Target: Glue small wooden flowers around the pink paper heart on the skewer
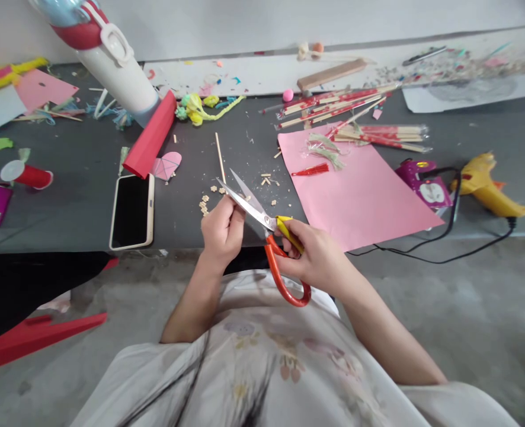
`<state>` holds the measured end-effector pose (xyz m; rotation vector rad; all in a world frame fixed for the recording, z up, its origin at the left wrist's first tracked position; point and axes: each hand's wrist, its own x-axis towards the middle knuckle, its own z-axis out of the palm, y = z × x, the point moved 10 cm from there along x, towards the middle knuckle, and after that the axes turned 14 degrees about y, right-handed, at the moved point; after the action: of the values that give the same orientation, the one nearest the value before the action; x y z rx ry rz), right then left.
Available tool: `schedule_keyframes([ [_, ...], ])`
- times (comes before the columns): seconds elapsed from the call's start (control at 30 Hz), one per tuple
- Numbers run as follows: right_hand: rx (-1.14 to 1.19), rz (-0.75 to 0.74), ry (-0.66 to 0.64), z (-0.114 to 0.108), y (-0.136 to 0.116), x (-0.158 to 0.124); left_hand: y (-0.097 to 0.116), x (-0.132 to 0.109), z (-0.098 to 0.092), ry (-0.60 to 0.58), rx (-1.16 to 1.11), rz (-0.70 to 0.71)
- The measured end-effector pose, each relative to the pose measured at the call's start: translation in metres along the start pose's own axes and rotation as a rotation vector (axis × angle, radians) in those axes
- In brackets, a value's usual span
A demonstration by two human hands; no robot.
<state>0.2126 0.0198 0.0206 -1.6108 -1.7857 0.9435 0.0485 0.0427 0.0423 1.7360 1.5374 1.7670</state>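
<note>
Scissors [288, 279] with one red and one yellow handle are held in my right hand [309, 246], their blades slightly apart and pointing up-left. My left hand [222, 228] is closed beside the blade tips, and what its fingers pinch is too small to make out. A thin wooden stick [220, 155] stands out above my left hand; whether it is held or lies on the table I cannot tell. Small flower-shaped wooden pieces [204, 206] lie on the dark table [178, 219] just beyond my left hand. Short stick bits [266, 176] lie to the right.
Left are a phone [131, 212], red roll [150, 135], bottle [115, 71] and red thread spool [31, 175]. Right are pink paper [355, 196], wrapped sticks [333, 105] and a yellow glue gun [487, 184] with a trailing cable. A white shape-scattered strip [245, 74] runs behind.
</note>
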Motion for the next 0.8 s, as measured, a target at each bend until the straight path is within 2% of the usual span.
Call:
schedule_keyframes([
  [0.37,0.028,0.013,-0.026,0.0018,0.0024,0.0007,-0.0006,0.0011,-0.0006,-0.008,0.067,0.038],
  [0.6,-0.006,-0.008,-0.005,0.0000,0.0001,0.0009,-0.0038,0.0005,-0.0002,-0.002,0.055,0.023],
  [0.8,-0.059,0.032,0.008,0.0021,0.0050,-0.0002,-0.0023,-0.0002,0.0006,-0.007,0.014,0.026],
])
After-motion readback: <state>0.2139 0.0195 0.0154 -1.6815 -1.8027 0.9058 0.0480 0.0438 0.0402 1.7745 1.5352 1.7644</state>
